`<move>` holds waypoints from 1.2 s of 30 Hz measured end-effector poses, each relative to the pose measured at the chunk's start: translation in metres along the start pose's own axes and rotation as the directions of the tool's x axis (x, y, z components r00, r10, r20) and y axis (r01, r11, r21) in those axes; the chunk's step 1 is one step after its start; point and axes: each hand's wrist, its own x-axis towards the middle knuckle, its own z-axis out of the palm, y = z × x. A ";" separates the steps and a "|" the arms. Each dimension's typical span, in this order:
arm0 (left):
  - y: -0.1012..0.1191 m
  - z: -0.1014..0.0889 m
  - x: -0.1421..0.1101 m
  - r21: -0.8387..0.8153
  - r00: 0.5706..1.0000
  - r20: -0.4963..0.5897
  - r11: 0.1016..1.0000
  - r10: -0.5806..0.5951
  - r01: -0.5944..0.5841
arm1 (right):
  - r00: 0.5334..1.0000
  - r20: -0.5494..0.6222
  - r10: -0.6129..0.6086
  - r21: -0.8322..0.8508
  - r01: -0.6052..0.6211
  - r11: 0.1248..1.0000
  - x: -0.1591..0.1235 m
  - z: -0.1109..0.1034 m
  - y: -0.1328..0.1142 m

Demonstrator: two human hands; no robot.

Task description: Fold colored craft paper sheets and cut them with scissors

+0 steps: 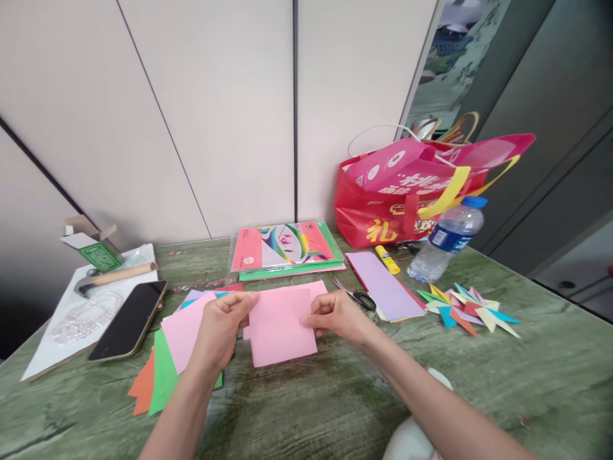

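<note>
Between my two hands is a square sheet of pink paper (282, 335), raised a little above the table. My left hand (223, 326) pinches its upper left corner. The thumb and fingers of my right hand (332, 316) grip its right edge. Behind the square lies another piece of pink paper (318, 289), partly hidden by it. Left of it, under and beside my left wrist, fans a pile of coloured paper with a pink sheet (189, 329), a green sheet (164, 377) and an orange sheet (143, 383). Scissors (361, 298) lie just beyond my right hand.
Packs of coloured paper (287, 246) lie by the wall. Right are purple paper strips (385, 287), a glue stick (387, 260), a water bottle (447, 239), a red bag (383, 198) and folded paper pieces (467, 306). Left are a phone (129, 319), a hammer (122, 275) and a small box (93, 246).
</note>
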 end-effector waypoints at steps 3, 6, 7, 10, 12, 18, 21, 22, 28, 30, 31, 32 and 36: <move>0.001 0.001 0.001 -0.008 0.999 -0.023 0.999 0.038 -0.039 | 1.000 0.003 -0.001 0.003 0.001 1.000 0.000 0.001 0.000; 0.001 0.002 0.001 -0.011 0.997 -0.050 0.998 0.063 -0.064 | 1.000 0.001 0.007 0.010 -0.007 1.000 -0.001 0.002 -0.002; 0.001 0.002 0.001 -0.019 0.997 -0.048 0.998 0.056 -0.057 | 1.000 -0.003 0.010 0.014 -0.010 1.000 -0.001 0.003 -0.003; -0.001 0.002 0.000 -0.053 0.999 0.030 0.998 -0.031 0.032 | 0.999 -0.035 0.004 0.021 -0.003 1.000 -0.002 0.002 -0.005; -0.001 0.002 -0.001 -0.036 0.987 0.122 0.993 -0.103 0.108 | 0.997 -0.070 -0.014 0.028 0.016 0.999 -0.001 0.001 -0.005; -0.005 0.005 -0.004 0.076 0.950 0.260 0.985 -0.172 0.158 | 0.985 -0.165 -0.049 0.091 0.064 0.994 0.001 -0.006 -0.005; -0.007 0.008 -0.003 0.078 0.972 0.202 0.991 -0.121 0.108 | 0.984 -0.167 -0.054 0.104 0.072 0.992 0.002 -0.007 -0.004; -0.007 0.009 -0.003 0.066 0.975 0.192 0.993 -0.113 0.102 | 0.985 -0.165 -0.055 0.107 0.073 0.992 0.002 -0.007 -0.005; -0.007 0.013 -0.002 0.022 0.977 0.183 0.994 -0.107 0.105 | 0.981 -0.184 -0.053 0.118 0.076 0.990 0.002 -0.009 -0.006; -0.006 0.012 -0.002 0.022 0.963 0.237 0.992 -0.125 0.123 | 0.978 -0.203 -0.048 0.124 0.075 0.989 0.002 -0.010 -0.006; -0.006 0.011 -0.002 0.021 0.954 0.266 0.991 -0.135 0.135 | 0.976 -0.210 -0.049 0.127 0.077 0.989 0.003 -0.011 -0.006; -0.005 0.011 -0.002 0.023 0.946 0.289 0.989 -0.147 0.146 | 0.975 -0.215 -0.051 0.130 0.080 0.988 0.003 -0.012 -0.006; -0.005 0.010 -0.004 0.036 0.935 0.305 0.983 -0.181 0.178 | 0.974 -0.213 -0.071 0.137 0.101 0.985 0.004 -0.015 -0.004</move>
